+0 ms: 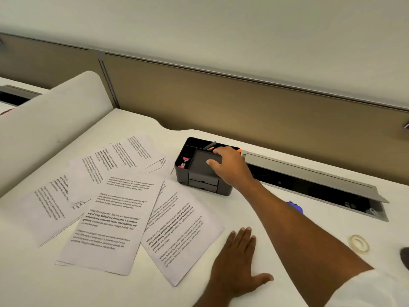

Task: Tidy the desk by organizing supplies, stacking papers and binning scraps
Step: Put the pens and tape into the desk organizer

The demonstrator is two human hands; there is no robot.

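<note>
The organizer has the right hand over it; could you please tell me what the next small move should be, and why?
Probably draw the right hand back from the organizer to the tape roll, which lies loose on the desk right of that arm. The left hand rests flat beside the scattered papers, so stacking could follow.

Matt black plastic organizer (202, 173), smooth desk (254, 213)
</note>
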